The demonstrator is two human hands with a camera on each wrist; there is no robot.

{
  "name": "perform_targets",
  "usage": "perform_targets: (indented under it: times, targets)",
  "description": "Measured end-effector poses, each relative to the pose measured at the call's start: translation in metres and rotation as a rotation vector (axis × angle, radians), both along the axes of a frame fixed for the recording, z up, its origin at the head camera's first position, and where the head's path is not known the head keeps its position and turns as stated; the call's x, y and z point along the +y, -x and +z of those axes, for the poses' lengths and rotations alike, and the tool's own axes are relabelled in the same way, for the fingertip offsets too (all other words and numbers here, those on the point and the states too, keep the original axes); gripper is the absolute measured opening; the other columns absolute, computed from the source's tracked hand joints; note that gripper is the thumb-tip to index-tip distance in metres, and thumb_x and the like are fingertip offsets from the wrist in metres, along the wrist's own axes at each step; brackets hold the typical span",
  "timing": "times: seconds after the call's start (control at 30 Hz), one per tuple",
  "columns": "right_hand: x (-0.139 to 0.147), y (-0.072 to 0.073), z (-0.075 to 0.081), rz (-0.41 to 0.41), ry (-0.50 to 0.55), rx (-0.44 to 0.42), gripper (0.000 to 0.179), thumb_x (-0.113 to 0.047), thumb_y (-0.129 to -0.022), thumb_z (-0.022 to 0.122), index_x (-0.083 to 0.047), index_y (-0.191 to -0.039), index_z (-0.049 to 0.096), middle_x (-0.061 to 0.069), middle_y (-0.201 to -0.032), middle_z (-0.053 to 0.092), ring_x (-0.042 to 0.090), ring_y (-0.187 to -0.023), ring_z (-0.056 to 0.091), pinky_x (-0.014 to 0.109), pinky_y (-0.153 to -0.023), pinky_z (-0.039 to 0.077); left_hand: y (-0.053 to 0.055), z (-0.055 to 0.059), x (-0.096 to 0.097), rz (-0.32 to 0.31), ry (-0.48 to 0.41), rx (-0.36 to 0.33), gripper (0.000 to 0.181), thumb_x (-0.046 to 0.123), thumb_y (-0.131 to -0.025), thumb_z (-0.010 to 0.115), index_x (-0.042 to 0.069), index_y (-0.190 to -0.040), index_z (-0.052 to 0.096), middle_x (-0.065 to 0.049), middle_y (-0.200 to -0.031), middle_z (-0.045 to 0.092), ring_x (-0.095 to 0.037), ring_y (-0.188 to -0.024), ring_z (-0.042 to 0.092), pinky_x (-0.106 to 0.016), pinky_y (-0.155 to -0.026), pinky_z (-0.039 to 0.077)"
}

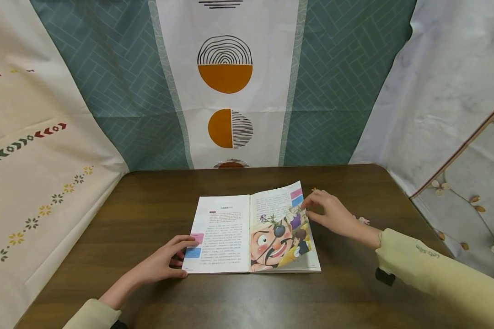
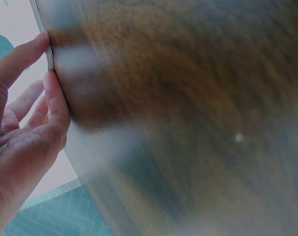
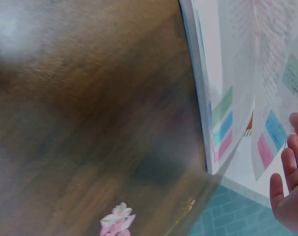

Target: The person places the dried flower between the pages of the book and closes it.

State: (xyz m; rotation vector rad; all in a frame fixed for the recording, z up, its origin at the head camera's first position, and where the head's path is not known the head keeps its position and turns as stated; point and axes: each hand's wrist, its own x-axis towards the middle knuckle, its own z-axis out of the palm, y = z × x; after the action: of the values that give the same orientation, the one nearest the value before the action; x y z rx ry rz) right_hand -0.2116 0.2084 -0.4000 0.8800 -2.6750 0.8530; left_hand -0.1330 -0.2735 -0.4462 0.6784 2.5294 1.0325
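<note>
An open book (image 1: 222, 246) lies on the brown table, its left page (image 1: 222, 228) printed with text and edged with pink and blue tabs. My left hand (image 1: 160, 259) rests at that page's outer edge, a fingertip over the pink tab and the thumb by the lower corner. In the left wrist view the left hand (image 2: 26, 108) has its fingertips right at the edge. My right hand (image 1: 331, 212) pinches the outer edge of a lifted right page (image 1: 271, 198), which shows text and a cartoon face with an eye patch. The right wrist view shows the page (image 3: 271, 93) raised over the pages beneath.
The wooden table (image 1: 247, 301) extends around the book. A small pink and white flower (image 3: 117, 221) lies to the right of the book, near my right wrist. Behind the table hangs a patterned green and white cloth (image 1: 346, 82), with further cloths on both sides.
</note>
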Motion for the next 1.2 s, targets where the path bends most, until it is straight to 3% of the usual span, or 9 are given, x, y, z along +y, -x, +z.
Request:
perform_targets:
  times: [0.23,0.47,0.73,1.0,1.2]
  targets:
    - [-0.008,0.003,0.01,-0.005,0.017,-0.007,0.016,-0.007,-0.085,0.076,-0.013,-0.1,0.07,0.0,-0.096,0.07,0.015,-0.089,0.062,0.039,-0.083,0.057,0.0,0.0,0.0,0.011,0.0,-0.013,0.07,0.021,-0.083,0.08,0.011,-0.144,0.047,-0.016,-0.149,0.034,-0.014,-0.098,0.05,-0.02,-0.081,0.053]
    - [-0.017,0.009,0.016,0.009,0.028,-0.04,0.016,-0.006,-0.087,0.074,-0.014,-0.1,0.071,0.0,-0.096,0.074,0.014,-0.087,0.066,0.038,-0.081,0.059,-0.002,0.0,0.0,-0.003,-0.007,-0.003,0.069,0.02,-0.083,0.079,0.009,-0.143,0.047,-0.017,-0.148,0.034,-0.014,-0.098,0.05,-0.021,-0.08,0.053]
    - [-0.032,0.018,0.028,0.073,0.047,0.08,0.015,-0.003,-0.085,0.075,-0.013,-0.096,0.073,0.0,-0.093,0.075,0.013,-0.085,0.067,0.037,-0.08,0.057,0.0,0.0,-0.001,0.003,-0.002,-0.011,0.069,0.021,-0.083,0.08,0.011,-0.144,0.047,-0.016,-0.149,0.034,-0.013,-0.098,0.05,-0.021,-0.081,0.053]
    - [-0.054,0.025,0.045,0.182,0.095,0.14,0.013,-0.004,-0.086,0.074,-0.013,-0.095,0.073,0.0,-0.093,0.074,0.012,-0.084,0.068,0.032,-0.076,0.057,-0.001,-0.002,-0.002,-0.008,-0.005,-0.005,0.068,0.02,-0.085,0.078,0.009,-0.145,0.046,-0.017,-0.15,0.034,-0.013,-0.099,0.051,-0.022,-0.081,0.053]
    - [-0.067,0.025,0.055,0.215,0.091,0.144,0.013,-0.006,-0.087,0.074,-0.015,-0.096,0.073,-0.001,-0.094,0.074,0.012,-0.085,0.068,0.03,-0.075,0.055,-0.001,-0.001,-0.002,-0.003,0.0,-0.007,0.069,0.02,-0.085,0.078,0.009,-0.144,0.046,-0.016,-0.15,0.034,-0.014,-0.099,0.052,-0.022,-0.081,0.053]
